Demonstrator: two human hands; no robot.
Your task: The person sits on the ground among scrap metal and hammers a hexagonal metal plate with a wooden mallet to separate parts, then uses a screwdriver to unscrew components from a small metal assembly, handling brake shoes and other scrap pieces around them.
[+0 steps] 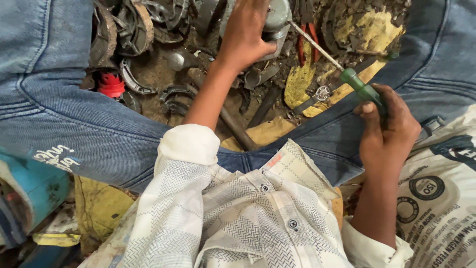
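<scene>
My left hand (246, 32) reaches forward between my knees and grips a grey round metal part (275, 17) on the dirty ground. My right hand (387, 129) is closed around the green handle of a long screwdriver (358, 85). Its thin metal shaft (317, 44) runs up and to the left, and its tip ends at the metal part. I sit with my legs in blue jeans (59, 99) spread on both sides.
Worn curved metal shoes (133, 25) and other scrap lie in a heap ahead. A red part (111, 84) sits at the left, red-handled pliers (306, 42) beside the shaft, a hammer handle (237, 128) between my legs. A printed white sack (441, 198) lies right, a blue container (34, 186) left.
</scene>
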